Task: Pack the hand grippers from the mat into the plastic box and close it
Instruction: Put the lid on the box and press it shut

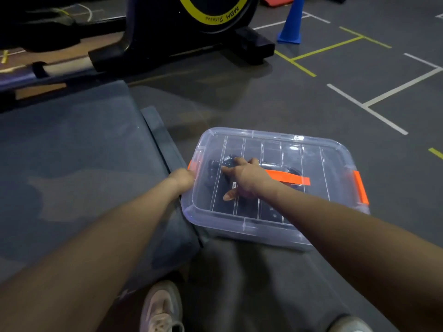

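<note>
The clear plastic box (318, 161) sits on the grey floor beside the mat (72, 152), with its ribbed transparent lid on top. Dark hand grippers (215, 168) show through the lid on the left side of the box. My right hand (242, 180) lies flat on the lid, fingers spread, next to the orange handle (290, 179). My left hand (184, 179) is curled against the box's left end at the orange latch (191, 165). A second orange latch (360, 188) is on the right end.
A black exercise bike with a yellow ring (206, 17) stands behind the mat. A blue cone (291, 22) is at the back right. White and yellow tape lines (374, 101) mark the floor. My shoe (160, 307) is at the bottom edge.
</note>
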Demonstrator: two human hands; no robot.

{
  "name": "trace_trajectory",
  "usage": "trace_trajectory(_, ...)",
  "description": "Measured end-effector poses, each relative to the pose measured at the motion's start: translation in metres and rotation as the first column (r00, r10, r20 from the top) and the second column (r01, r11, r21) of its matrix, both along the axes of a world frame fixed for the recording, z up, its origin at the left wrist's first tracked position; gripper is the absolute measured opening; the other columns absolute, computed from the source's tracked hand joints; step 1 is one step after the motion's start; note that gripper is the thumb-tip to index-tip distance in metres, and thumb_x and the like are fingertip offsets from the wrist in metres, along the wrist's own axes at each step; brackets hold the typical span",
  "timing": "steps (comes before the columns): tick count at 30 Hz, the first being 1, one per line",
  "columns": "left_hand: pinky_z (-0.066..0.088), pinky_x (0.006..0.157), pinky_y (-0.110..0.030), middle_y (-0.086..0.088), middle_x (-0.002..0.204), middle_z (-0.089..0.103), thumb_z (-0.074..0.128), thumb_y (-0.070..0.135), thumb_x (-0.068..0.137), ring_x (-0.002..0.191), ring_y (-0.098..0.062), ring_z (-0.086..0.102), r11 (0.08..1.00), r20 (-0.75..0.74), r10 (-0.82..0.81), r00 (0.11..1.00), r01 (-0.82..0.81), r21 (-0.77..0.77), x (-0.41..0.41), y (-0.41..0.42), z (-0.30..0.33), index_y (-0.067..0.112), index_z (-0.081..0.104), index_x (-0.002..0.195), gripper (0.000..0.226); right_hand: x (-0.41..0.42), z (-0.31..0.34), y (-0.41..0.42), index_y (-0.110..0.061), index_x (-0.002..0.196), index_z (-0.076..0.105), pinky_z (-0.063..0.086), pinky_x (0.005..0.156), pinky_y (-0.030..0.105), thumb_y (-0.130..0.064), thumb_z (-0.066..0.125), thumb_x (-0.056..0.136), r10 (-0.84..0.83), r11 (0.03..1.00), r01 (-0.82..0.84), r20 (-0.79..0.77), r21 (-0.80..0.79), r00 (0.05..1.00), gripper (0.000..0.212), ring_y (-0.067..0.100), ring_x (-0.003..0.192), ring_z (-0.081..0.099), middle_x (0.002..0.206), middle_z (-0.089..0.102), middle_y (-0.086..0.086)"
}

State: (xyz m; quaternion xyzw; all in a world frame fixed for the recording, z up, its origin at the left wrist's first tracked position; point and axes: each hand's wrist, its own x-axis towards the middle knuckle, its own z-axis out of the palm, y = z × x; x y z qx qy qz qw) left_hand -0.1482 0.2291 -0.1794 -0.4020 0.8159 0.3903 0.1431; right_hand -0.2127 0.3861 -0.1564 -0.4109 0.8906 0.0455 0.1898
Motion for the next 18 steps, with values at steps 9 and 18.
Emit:
trace_trajectory(9,0.052,0.091,-0.042,-0.017,0.120,0.057,0.070,0.047,0.075,0.097,-0.035,0.063,0.998,-0.103,0.035,0.994,-0.041,-0.051,-0.003,-0.008,-0.005,0.004,0.061,0.108,0.055,-0.002,-0.002,-0.001,-0.029,0.141,0.033,0.026,0.108,0.041,-0.059,0.062,0.075,-0.012,1.000,0.012,-0.001,0.008,1.000,0.077,0.035,0.129,0.034,0.148,0.030,0.014)
trace_trajectory(18,0.049,0.078,-0.036,-0.020,0.103,0.067,0.067,0.033,0.083,0.097,-0.037,0.063,0.944,-0.058,-0.066,0.996,0.044,-0.328,-0.007,0.002,0.004,0.000,0.065,0.096,0.035,0.000,0.003,0.002,-0.027,0.145,0.028,0.024,0.110,0.041,-0.057,0.058,0.080,0.008,1.000,-0.008,-0.003,0.012,1.000,0.079,0.035,0.132,0.030,0.151,0.026,0.014)
